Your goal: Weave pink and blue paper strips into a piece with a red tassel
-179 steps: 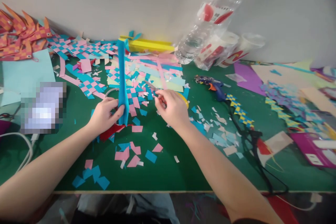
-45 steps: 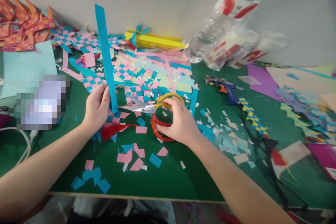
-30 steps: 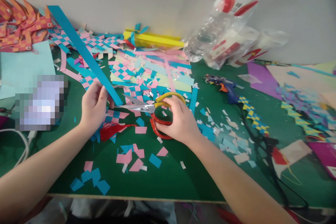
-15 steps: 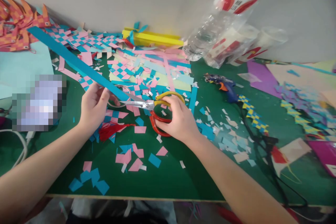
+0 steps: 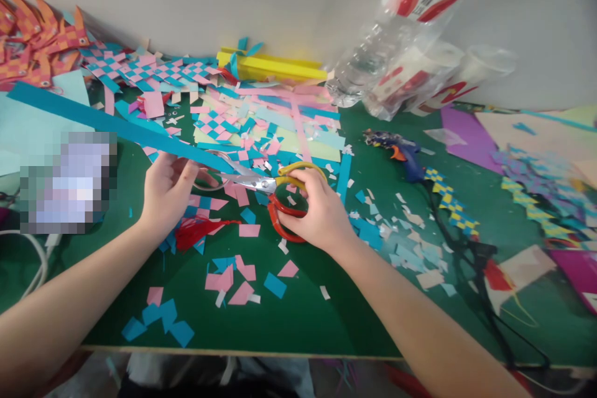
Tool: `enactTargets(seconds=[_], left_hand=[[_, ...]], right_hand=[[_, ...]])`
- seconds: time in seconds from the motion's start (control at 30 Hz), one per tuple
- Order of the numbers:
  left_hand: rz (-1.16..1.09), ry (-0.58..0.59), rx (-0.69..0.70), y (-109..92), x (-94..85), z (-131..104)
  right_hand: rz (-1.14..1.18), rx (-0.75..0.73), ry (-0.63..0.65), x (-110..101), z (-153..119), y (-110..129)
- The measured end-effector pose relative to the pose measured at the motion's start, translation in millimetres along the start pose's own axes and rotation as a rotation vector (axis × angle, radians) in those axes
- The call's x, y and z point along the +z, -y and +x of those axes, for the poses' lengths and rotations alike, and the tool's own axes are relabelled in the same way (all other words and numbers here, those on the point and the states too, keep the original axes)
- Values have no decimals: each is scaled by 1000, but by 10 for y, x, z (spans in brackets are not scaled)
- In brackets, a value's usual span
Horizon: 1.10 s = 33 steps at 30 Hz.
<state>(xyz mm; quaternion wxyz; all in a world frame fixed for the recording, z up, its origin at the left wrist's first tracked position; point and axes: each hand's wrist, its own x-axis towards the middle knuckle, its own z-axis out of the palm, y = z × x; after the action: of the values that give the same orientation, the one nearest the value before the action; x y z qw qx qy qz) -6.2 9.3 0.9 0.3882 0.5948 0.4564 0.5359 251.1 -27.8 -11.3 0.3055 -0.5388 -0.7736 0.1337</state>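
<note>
The left hand (image 5: 170, 189) pinches a long blue paper strip (image 5: 125, 129) between thumb and fingers, slanting up leftward above the table. The right hand (image 5: 321, 208) is curled around the yellow and red handles of scissors (image 5: 265, 185), whose blades reach the strip's right end. Below lie a red tassel (image 5: 196, 233) and pink and blue paper scraps (image 5: 249, 230); farther right, a glue gun (image 5: 405, 158).

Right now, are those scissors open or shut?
The scissors are partly open: the right hand holds the handles apart, and the blades diverge.

Free near tabletop (image 5: 298, 331), scissors (image 5: 265, 185) beyond
</note>
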Motion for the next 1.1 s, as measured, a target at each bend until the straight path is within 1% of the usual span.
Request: enactTargets(seconds=[0.17,0.47,0.63,0.73,0.9,0.97,1.1], left_hand=[[-4,55,-23,4,1,2],[52,45,-19,2,-8,2],[24,56,-26,-16,-4,3],[11,46,-15,-15,-6,2],[-40,34,-14,-17,16,9],[-55,52,-1,-28,32,14],[28,178,-42,-38,39,13]], right_hand=[[11,5,-2,-6,-1,4],[47,27,-30,15,-5,-41],[43,35,-23,15,-2,-33],[49,31,-10,13,-5,-20],[63,36,-23,22,-12,-36],[60,36,-35,26,-10,-49],[55,21,-62,28,-6,-69]])
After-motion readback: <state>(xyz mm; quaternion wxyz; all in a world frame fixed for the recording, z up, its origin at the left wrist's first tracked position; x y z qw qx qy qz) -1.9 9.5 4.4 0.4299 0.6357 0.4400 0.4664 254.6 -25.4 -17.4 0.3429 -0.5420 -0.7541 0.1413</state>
